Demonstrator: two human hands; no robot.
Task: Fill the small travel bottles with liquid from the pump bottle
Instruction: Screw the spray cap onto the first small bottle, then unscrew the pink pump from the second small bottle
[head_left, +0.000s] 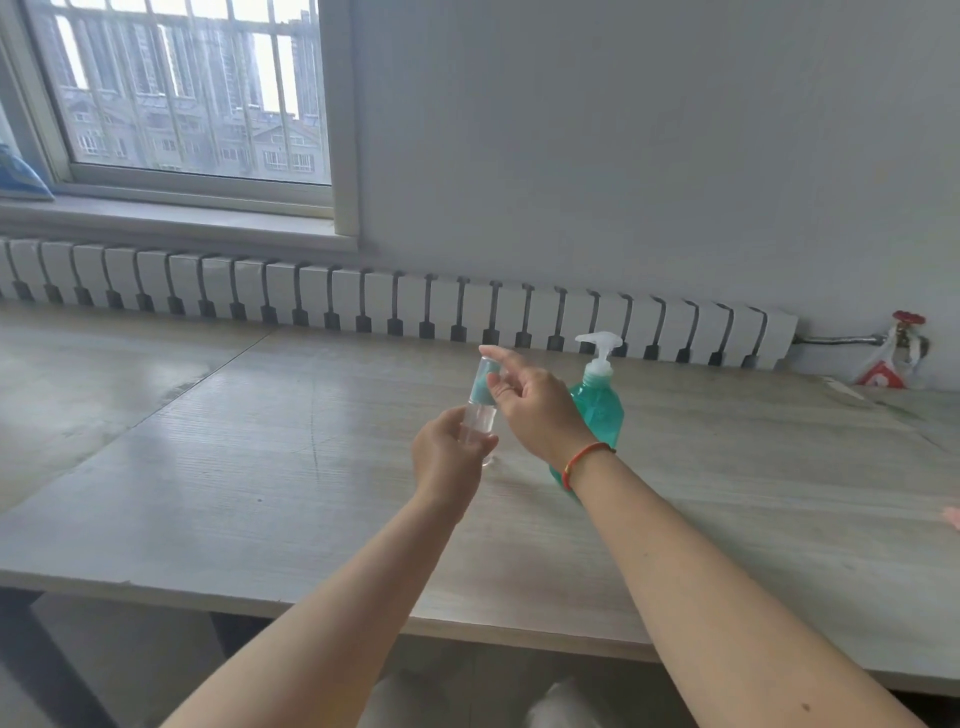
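A small clear travel bottle (481, 415) stands upright above the table, and my left hand (451, 457) grips its lower body. My right hand (535, 402) pinches the clear cap (487, 375) at the bottle's top between thumb and fingers. A red string bracelet circles my right wrist. Behind my right hand stands the teal pump bottle (600, 402) with a white pump head; its lower part is hidden by my wrist.
The light wooden table (260, 457) runs wide to both sides, its front edge near me. A white radiator (395, 306) lines the wall behind it. A window is at upper left, a red valve (906, 325) at far right.
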